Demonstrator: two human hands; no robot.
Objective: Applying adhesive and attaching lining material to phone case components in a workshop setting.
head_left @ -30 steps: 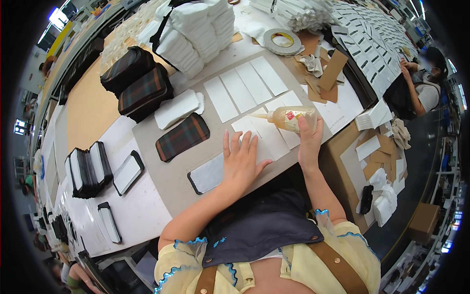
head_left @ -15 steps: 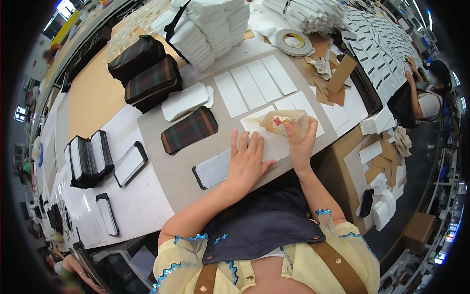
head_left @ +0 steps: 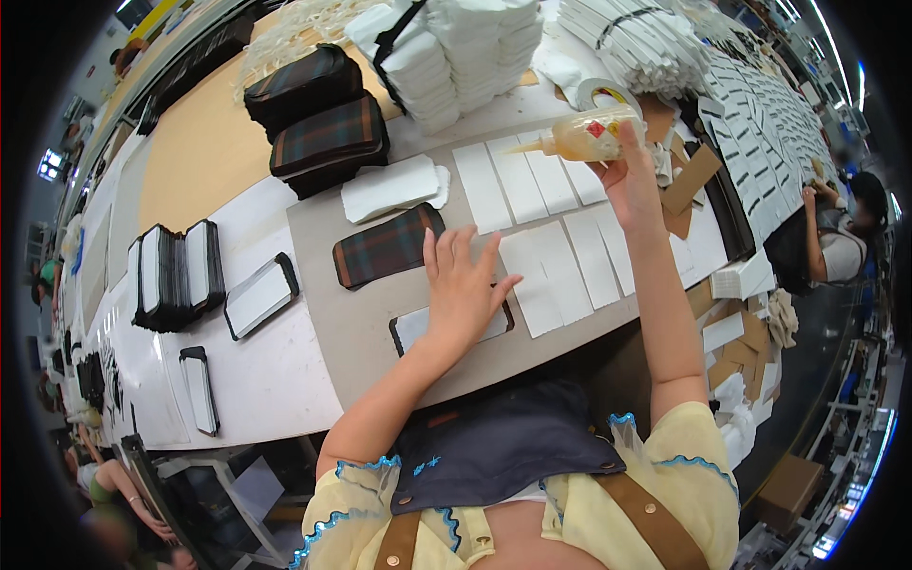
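In my right hand (head_left: 630,185) is a clear squeeze bottle (head_left: 581,137) of yellowish liquid, tilted on its side. Its thin nozzle points left over the upper row of white rectangular strips (head_left: 483,188). My left hand (head_left: 460,294) holds nothing, its fingers spread over a pale panel with black edges (head_left: 411,327) that it partly covers. Right of that hand lies a lower row of white strips (head_left: 546,277). Beyond my left fingertips sits a dark plaid fabric piece (head_left: 382,249), with a small pile of white pads (head_left: 391,192) behind it.
Plaid stacks (head_left: 329,139) and strapped white bundles (head_left: 465,62) stand at the back. Black-edged panels (head_left: 174,277) are stacked on the left. Cardboard scraps (head_left: 692,180) and a tape roll (head_left: 591,93) lie right of the grey board (head_left: 313,285). Another person (head_left: 834,233) works at far right.
My right hand has lifted the bottle up and away, from the lower white strips to above the upper row. My left hand has shifted slightly left and risen, fingers more spread.
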